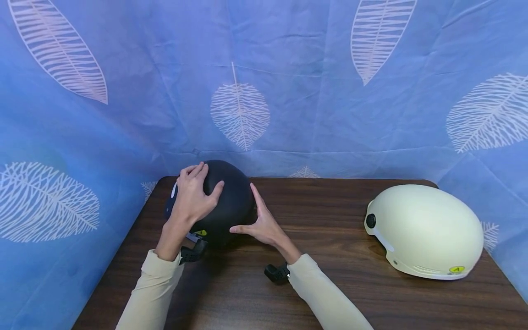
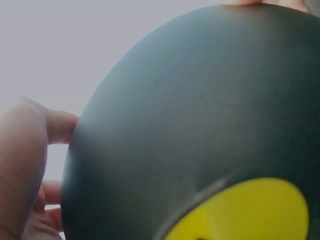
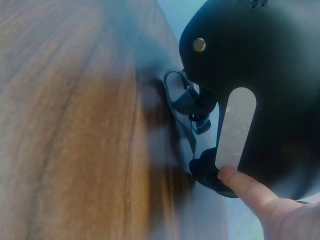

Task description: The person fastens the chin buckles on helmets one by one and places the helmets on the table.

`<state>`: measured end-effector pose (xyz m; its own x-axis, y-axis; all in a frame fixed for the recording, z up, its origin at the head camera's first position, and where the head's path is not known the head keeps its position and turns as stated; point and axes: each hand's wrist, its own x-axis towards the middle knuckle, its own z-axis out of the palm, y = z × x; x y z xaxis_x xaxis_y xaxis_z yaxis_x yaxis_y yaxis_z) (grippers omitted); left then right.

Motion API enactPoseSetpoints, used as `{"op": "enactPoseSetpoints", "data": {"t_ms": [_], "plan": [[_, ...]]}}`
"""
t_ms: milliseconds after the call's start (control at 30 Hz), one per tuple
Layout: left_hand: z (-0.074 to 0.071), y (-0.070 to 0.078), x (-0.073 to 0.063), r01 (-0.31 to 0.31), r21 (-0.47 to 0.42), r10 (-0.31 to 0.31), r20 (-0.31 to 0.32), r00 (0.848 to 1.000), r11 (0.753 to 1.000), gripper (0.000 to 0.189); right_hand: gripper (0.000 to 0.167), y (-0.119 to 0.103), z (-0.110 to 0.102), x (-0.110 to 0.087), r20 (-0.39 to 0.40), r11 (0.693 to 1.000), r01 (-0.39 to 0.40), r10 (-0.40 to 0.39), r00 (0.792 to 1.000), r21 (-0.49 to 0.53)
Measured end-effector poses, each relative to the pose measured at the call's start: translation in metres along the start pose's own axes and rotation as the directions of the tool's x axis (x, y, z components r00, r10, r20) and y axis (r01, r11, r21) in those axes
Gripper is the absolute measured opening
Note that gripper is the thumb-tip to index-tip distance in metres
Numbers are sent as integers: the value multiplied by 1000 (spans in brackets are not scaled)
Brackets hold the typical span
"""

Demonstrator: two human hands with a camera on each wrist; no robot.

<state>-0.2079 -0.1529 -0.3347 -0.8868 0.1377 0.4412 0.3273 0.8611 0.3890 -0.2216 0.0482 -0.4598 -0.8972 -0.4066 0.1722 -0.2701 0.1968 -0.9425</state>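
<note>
A matte black helmet [image 1: 231, 192] is at the table's left, between both hands. My left hand [image 1: 191, 197] grips its upper left side, fingers bent over the shell and thumb spread across it. On the opposite side, my right hand [image 1: 264, 225] holds the shell between spread thumb and fingers. The right wrist view shows the thumb [image 3: 250, 192] against the lower end of a pale strip [image 3: 236, 130]. A dark strap with a buckle [image 3: 202, 122] hangs from the rim there. A yellow sticker [image 2: 260, 207] fills the bottom of the left wrist view. Whether the helmet touches the table is unclear.
A cream helmet [image 1: 429, 224] stands on the right part of the dark wooden table [image 1: 313, 206]. Behind and beside the table hangs a blue cloth [image 1: 288, 101] with white leaf prints.
</note>
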Motion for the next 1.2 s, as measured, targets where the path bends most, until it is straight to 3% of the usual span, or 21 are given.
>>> {"op": "enactPoseSetpoints", "data": {"t_ms": [100, 400, 667, 1000, 1200], "plan": [[0, 1, 0, -5, 15, 5, -4, 1000, 1000, 65, 123, 1, -2, -3, -5, 1000, -6, 7, 1000, 22], [3, 4, -2, 39, 19, -40, 66, 997, 999, 65, 117, -2, -13, -10, -26, 1000, -14, 15, 1000, 14], [5, 14, -5, -3, 52, -1, 60, 998, 999, 66, 108, -21, -30, -4, -109, 992, -18, 4, 994, -126], [12, 24, -4, -43, 53, 40, 52, 998, 998, 65, 115, -33, -33, 0, -38, 978, 55, -64, 997, -202], [12, 23, -3, -96, -6, 96, -13, 995, 995, 54, 114, -31, -40, -6, -59, 980, 44, -57, 997, -195]]}}
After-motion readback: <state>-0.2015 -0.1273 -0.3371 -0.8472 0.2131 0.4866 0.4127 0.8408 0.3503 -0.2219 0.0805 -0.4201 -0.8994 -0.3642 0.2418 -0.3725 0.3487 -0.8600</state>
